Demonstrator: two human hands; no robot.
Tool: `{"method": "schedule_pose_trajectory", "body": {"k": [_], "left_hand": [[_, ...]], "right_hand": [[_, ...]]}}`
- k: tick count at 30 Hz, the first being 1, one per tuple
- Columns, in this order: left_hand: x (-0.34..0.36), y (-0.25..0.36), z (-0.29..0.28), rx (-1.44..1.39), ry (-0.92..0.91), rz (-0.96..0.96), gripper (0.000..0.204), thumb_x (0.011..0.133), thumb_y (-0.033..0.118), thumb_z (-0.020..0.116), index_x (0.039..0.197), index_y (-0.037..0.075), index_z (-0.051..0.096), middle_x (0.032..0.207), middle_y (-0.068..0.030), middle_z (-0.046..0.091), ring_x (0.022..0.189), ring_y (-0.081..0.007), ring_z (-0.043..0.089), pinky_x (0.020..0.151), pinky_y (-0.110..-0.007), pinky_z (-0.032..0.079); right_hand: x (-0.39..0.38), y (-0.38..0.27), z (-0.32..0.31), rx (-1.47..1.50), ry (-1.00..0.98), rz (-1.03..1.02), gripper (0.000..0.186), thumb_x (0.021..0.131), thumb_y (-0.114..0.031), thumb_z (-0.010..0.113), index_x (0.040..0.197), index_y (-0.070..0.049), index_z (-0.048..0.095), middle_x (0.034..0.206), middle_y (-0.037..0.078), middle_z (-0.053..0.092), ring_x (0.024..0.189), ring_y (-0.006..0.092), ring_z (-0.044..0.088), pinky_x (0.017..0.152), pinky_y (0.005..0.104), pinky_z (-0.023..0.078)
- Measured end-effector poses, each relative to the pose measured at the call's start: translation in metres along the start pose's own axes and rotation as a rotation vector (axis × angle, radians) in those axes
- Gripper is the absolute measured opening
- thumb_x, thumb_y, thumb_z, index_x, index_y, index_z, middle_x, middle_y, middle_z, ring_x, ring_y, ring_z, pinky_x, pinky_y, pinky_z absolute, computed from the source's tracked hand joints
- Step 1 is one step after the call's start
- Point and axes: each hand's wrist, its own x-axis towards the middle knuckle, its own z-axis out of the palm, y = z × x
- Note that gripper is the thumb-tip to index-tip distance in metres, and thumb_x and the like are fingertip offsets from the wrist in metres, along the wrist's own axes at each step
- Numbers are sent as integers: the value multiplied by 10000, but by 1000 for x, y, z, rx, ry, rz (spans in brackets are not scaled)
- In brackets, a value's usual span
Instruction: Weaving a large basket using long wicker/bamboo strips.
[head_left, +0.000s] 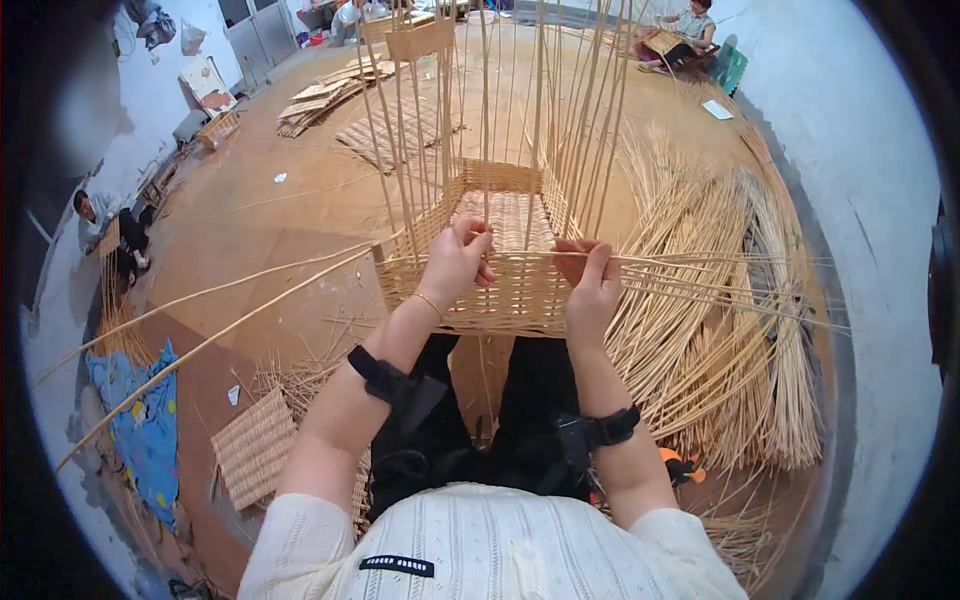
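A half-woven wicker basket (500, 312), box-shaped with tall upright rods rising from its walls, stands in front of my knees. My left hand (459, 264) is at the left part of its near wall, fingers pinched on an upright wicker rod (487, 150) at the top edge. At the right end of the same wall, my right hand (590, 278) closes around thin wicker rods (690, 260) that run out to the right. Other long rods (215, 325) stick out from the basket's left corner. My fingertips partly hide the weave between both hands.
A large heap of loose rods (700, 310) covers the floor at right. Woven panels (256, 447) lie at lower left, with more stacked panels (335, 95) farther off. A blue cloth (140, 420) is at left. Two people sit near the walls, at far right and left.
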Motion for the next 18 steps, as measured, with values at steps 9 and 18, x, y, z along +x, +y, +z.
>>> {"method": "schedule_pose_trajectory", "body": {"k": [9, 18], "left_hand": [[-1, 0, -4, -174, -18, 22, 297, 972, 214, 586, 1170, -4, 542, 901, -52, 622, 534, -119, 600, 478, -251, 504], [5, 7, 35, 36, -200, -83, 277, 976, 189, 554, 1149, -25, 521, 1019, -138, 633, 610, -217, 695, 479, -292, 555]], "right_hand": [[32, 1, -41, -17, -20, 13, 212, 1025, -196, 497, 1079, 1, 440, 933, 191, 693, 691, 205, 700, 594, 296, 586], [16, -5, -38, 182, 72, 101, 205, 1007, -139, 516, 1159, -30, 433, 1043, 209, 658, 878, 244, 695, 760, 355, 585]]}}
